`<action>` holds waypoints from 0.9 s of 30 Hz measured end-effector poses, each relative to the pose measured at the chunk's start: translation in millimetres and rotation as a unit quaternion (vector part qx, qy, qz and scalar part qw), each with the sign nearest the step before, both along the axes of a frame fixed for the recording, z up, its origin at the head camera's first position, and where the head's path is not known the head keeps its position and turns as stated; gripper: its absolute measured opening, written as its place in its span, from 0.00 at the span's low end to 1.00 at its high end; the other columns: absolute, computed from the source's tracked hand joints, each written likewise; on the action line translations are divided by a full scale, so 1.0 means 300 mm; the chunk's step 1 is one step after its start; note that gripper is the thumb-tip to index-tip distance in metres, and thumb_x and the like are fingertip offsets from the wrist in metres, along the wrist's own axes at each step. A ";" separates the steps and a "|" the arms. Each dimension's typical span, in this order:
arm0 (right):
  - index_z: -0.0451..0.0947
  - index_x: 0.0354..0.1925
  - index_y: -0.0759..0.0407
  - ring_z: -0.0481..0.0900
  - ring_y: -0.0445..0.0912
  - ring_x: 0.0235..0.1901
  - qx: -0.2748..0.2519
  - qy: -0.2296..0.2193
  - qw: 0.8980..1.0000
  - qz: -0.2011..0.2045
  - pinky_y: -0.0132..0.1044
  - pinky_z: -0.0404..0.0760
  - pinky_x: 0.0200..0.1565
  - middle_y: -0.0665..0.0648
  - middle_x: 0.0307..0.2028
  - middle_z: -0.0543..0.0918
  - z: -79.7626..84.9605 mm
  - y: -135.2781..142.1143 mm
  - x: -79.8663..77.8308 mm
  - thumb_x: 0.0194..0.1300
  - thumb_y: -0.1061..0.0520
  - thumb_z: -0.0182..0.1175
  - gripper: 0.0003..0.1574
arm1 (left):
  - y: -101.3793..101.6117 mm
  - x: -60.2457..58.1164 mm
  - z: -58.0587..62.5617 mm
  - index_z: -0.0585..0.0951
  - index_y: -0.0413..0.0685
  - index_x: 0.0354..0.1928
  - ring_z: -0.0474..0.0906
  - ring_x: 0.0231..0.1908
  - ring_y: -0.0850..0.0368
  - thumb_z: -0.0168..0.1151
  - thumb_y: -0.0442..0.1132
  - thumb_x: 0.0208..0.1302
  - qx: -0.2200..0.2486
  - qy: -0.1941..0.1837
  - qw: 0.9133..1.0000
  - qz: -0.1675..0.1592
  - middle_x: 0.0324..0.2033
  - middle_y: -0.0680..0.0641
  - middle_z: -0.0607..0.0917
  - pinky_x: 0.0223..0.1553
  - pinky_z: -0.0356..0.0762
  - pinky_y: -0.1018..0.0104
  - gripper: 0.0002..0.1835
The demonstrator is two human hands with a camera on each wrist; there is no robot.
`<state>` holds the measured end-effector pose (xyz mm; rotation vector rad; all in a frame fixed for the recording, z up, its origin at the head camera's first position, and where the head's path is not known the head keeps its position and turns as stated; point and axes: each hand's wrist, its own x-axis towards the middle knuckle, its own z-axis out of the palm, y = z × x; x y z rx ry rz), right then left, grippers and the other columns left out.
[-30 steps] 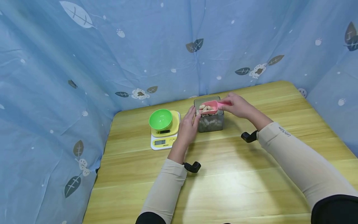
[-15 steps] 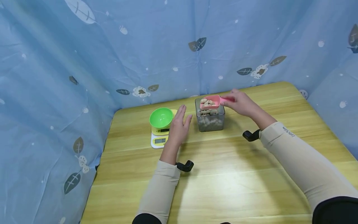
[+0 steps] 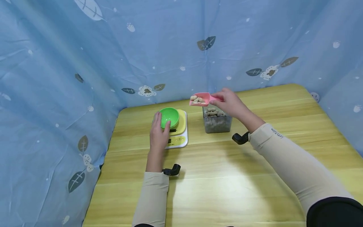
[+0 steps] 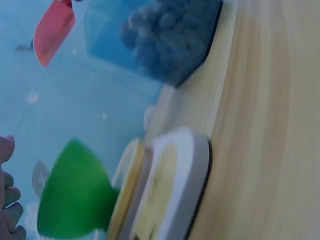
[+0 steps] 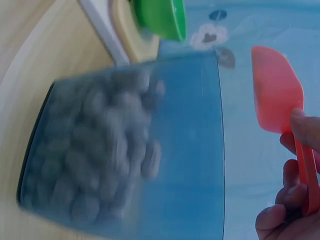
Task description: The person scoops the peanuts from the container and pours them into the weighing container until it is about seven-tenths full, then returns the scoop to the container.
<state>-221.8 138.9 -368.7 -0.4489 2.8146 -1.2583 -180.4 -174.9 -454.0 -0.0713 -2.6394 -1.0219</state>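
My right hand (image 3: pixel 231 102) grips a pink scoop (image 3: pixel 203 99) by its handle, thumb and fingers around it in the right wrist view. Several unshelled peanuts (image 3: pixel 197 100) lie in its bowl, raised beside and above a clear grey box (image 3: pixel 217 124) that holds more peanuts (image 5: pixel 100 145). My left hand (image 3: pixel 158 134) is at the near left side of a green bowl (image 3: pixel 171 117), fingers extended. In the left wrist view its fingers (image 4: pixel 10 210) show apart from the bowl. The bowl sits on a yellow and white kitchen scale (image 3: pixel 182 138), whose display is partly hidden by that hand.
A light wooden table (image 3: pixel 204 179) carries everything. Behind it and along the left hangs a blue curtain (image 3: pixel 170 47) with a leaf pattern. The box stands to the right of the scale, with a strip of table between them.
My left hand has left the box and moved left to the bowl. My right hand has lifted the loaded scoop out of the box and carried it left.
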 end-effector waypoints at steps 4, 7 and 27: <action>0.77 0.62 0.56 0.66 0.52 0.37 0.001 0.007 1.000 0.000 0.43 0.68 0.37 0.59 0.40 0.70 -0.005 -0.075 -0.004 0.71 0.47 0.60 0.26 | -0.045 -0.001 -0.029 0.56 0.44 0.76 0.47 0.77 0.52 0.52 0.57 0.73 0.026 -0.025 0.999 0.017 0.78 0.51 0.51 0.76 0.49 0.51 0.39; 0.78 0.61 0.56 0.67 0.52 0.37 -0.001 0.013 1.000 0.003 0.42 0.70 0.37 0.59 0.41 0.71 -0.012 -0.128 -0.002 0.70 0.48 0.60 0.25 | -0.066 -0.004 -0.049 0.53 0.45 0.77 0.45 0.77 0.50 0.51 0.60 0.71 0.041 -0.048 0.998 0.019 0.78 0.53 0.48 0.76 0.47 0.50 0.42; 0.81 0.57 0.61 0.73 0.49 0.38 0.108 0.090 0.988 0.062 0.40 0.77 0.38 0.58 0.42 0.74 -0.070 -0.375 0.002 0.70 0.51 0.61 0.22 | -0.110 -0.014 -0.100 0.50 0.55 0.79 0.48 0.76 0.48 0.51 0.64 0.69 0.098 -0.117 0.988 0.031 0.77 0.47 0.53 0.75 0.48 0.48 0.44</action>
